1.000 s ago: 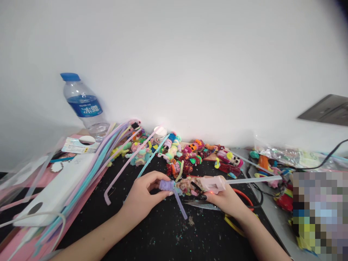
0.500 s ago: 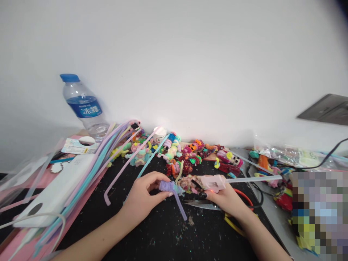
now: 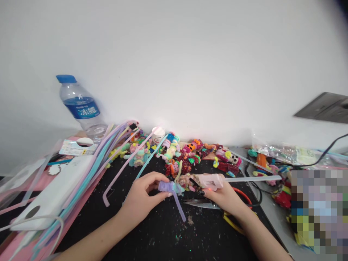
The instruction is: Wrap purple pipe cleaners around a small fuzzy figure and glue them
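My left hand [image 3: 143,192] pinches a small lilac pipe-cleaner figure [image 3: 165,186] between thumb and fingers. One lilac stem [image 3: 179,208] sticks down from it toward me. In my right hand [image 3: 227,199] is a pale pink hot glue gun [image 3: 214,180] with a small red light on. A translucent glue stick [image 3: 252,178] juts from its back to the right. The gun's messy, clotted front end [image 3: 189,180] points left and meets the figure's light blue end; whether they touch I cannot tell. Scissors [image 3: 201,204] lie under my right hand, partly hidden by it.
Several finished pipe-cleaner dolls [image 3: 187,163] line the back of the black mat [image 3: 152,235]. Loose pastel stems [image 3: 89,170] lie at left beside a white box [image 3: 51,188]. A water bottle [image 3: 84,107] leans against the wall. A black cable [image 3: 323,157] runs at right.
The camera view has shifted very slightly. Both hands keep their grips, and the figure and glue gun stay practically in place.
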The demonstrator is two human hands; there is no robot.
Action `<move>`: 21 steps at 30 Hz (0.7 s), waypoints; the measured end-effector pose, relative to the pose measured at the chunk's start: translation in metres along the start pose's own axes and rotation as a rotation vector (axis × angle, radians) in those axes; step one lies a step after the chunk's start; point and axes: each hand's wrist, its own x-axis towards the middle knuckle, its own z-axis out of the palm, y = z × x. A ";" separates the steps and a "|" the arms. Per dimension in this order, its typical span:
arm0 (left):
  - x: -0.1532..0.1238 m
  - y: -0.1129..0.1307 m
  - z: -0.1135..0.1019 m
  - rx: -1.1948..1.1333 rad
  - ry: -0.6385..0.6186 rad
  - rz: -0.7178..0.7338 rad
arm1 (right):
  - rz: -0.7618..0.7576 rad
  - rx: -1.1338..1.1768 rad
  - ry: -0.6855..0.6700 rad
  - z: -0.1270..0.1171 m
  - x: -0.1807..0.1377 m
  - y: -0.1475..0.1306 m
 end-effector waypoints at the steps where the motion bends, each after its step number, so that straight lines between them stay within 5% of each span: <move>1: 0.000 0.000 0.000 -0.009 0.004 -0.006 | -0.014 -0.029 0.018 0.000 0.000 -0.001; 13: 0.001 -0.003 0.000 -0.057 0.032 -0.069 | 0.022 -0.562 0.277 0.000 0.010 0.013; 21: 0.003 -0.002 0.002 -0.058 0.033 -0.097 | -0.142 -0.528 0.405 0.005 0.008 0.003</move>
